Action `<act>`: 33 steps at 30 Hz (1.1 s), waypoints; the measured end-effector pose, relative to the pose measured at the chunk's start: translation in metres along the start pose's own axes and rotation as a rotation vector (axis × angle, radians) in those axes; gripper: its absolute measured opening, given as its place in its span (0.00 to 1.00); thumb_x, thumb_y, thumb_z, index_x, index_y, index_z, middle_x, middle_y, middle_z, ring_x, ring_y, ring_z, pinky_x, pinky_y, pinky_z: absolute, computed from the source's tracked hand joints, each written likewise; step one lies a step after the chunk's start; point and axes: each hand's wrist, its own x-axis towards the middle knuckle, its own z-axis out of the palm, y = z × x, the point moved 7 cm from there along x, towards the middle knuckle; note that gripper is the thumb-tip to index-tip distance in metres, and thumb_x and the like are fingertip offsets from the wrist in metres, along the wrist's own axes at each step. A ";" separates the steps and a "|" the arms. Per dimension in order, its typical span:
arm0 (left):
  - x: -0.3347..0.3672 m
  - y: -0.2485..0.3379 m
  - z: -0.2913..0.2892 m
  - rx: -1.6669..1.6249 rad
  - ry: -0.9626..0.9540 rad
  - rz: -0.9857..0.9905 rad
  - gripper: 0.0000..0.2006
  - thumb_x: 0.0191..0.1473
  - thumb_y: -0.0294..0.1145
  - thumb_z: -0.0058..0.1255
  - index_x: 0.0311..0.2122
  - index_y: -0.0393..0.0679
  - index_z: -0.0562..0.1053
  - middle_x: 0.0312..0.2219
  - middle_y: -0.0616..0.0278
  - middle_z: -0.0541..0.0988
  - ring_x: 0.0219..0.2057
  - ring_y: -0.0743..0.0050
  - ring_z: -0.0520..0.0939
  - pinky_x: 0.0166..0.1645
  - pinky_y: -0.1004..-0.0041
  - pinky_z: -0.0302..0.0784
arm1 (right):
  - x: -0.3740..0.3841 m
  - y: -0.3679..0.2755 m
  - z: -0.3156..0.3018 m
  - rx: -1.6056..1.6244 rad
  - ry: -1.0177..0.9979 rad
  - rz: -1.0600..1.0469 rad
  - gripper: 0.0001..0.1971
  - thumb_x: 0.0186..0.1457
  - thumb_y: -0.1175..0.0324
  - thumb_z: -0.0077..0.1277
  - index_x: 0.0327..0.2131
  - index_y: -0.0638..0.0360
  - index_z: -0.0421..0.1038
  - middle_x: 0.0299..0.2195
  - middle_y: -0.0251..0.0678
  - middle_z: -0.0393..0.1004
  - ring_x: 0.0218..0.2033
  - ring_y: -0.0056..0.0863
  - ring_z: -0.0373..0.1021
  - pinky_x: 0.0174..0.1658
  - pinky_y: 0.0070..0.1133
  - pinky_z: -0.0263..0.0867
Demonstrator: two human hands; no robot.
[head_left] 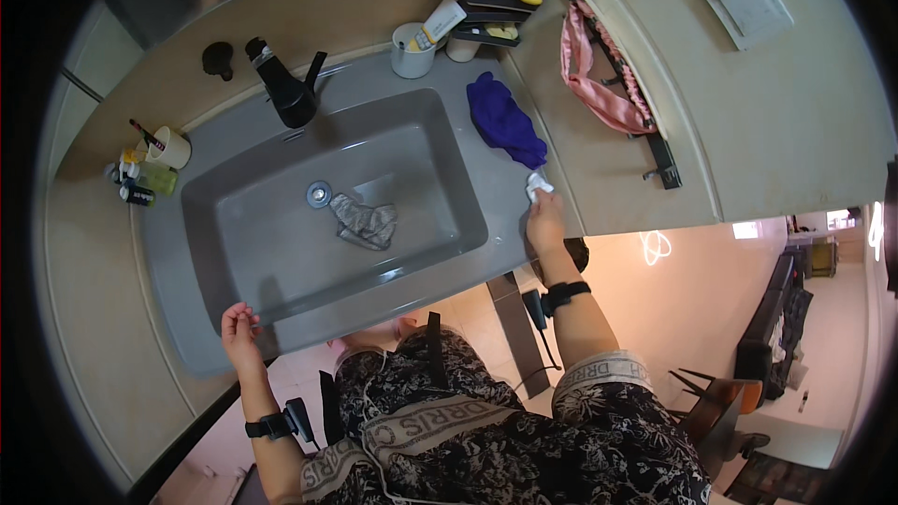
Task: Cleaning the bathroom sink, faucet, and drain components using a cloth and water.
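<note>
Presently, the right hand [546, 222] of the person has its fingertips closed around a small crumpled white piece [538, 185], pinched just above the right rim of the grey rectangular sink [426, 154], directly below the dark purple soft cloth [506, 122]. Whether this white piece is of paper or of fabric, I cannot tell; also it is hard to say if it touches the rim. The left hand [241, 335] is at the front left corner of the sink, with the fingers loosely bent, and I see nothing held in it. I judge that the white piece is very light and soft, without stiffness, so a gentle pinch at its bunched middle should be sufficient; if it is paper and damp, it may tear under strong pulling. The purple cloth looks thicker and pliable, and one could take it by any fold. In the basin, beside the round metal drain [319, 194], lies a crumpled shiny grey cloth [367, 223]. It appears thin and wet, therefore probably somewhat slippery, and I would grasp it at a raised fold rather than at its flat edge.
</note>
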 end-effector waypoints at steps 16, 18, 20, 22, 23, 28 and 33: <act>-0.040 -0.019 -0.131 -0.225 0.376 -0.078 0.07 0.59 0.30 0.44 0.41 0.44 0.71 0.32 0.67 0.76 0.29 0.81 0.76 0.32 0.80 0.73 | -0.151 -0.164 0.056 0.194 -1.004 -0.625 0.13 0.45 0.79 0.46 0.34 0.53 0.75 0.33 0.37 0.70 0.39 0.40 0.67 0.43 0.28 0.66; -0.048 -0.024 -0.145 -0.248 0.378 -0.050 0.07 0.59 0.30 0.45 0.41 0.44 0.72 0.31 0.66 0.76 0.29 0.81 0.77 0.32 0.81 0.74 | -0.174 -0.211 0.077 0.221 -1.064 -0.733 0.12 0.47 0.76 0.46 0.35 0.54 0.75 0.34 0.37 0.71 0.40 0.41 0.67 0.43 0.29 0.66; -0.055 -0.030 -0.154 -0.218 0.413 -0.067 0.07 0.59 0.29 0.43 0.40 0.43 0.72 0.30 0.67 0.76 0.28 0.82 0.77 0.31 0.81 0.73 | -0.205 -0.244 0.108 0.135 -1.215 -0.823 0.12 0.50 0.76 0.48 0.39 0.55 0.74 0.36 0.40 0.70 0.39 0.40 0.68 0.42 0.27 0.65; -0.064 -0.033 -0.168 -0.215 0.444 -0.070 0.07 0.59 0.28 0.42 0.40 0.43 0.72 0.30 0.68 0.77 0.27 0.82 0.77 0.31 0.82 0.72 | -0.236 -0.304 0.123 0.174 -1.275 -0.903 0.13 0.52 0.75 0.49 0.41 0.54 0.74 0.39 0.40 0.71 0.40 0.40 0.69 0.43 0.26 0.66; -0.067 -0.032 -0.172 -0.203 0.440 -0.081 0.07 0.59 0.27 0.42 0.39 0.42 0.72 0.29 0.68 0.77 0.27 0.83 0.77 0.31 0.82 0.71 | -0.254 -0.323 0.143 0.257 -1.475 -0.586 0.12 0.54 0.69 0.47 0.42 0.54 0.73 0.38 0.39 0.72 0.35 0.39 0.70 0.40 0.28 0.67; -0.073 -0.035 -0.193 -0.159 0.384 -0.098 0.07 0.59 0.28 0.41 0.40 0.42 0.72 0.30 0.67 0.77 0.29 0.82 0.77 0.33 0.81 0.70 | -0.347 -0.443 0.228 0.160 -1.552 -0.621 0.18 0.60 0.55 0.38 0.44 0.55 0.70 0.40 0.43 0.73 0.32 0.38 0.72 0.37 0.32 0.68; -0.049 -0.037 -0.208 -0.129 0.270 -0.085 0.08 0.58 0.26 0.42 0.40 0.39 0.71 0.30 0.65 0.77 0.30 0.82 0.76 0.35 0.81 0.70 | -0.413 -0.538 0.301 0.283 -1.063 -1.189 0.18 0.59 0.52 0.41 0.40 0.56 0.70 0.36 0.45 0.73 0.40 0.40 0.69 0.44 0.32 0.63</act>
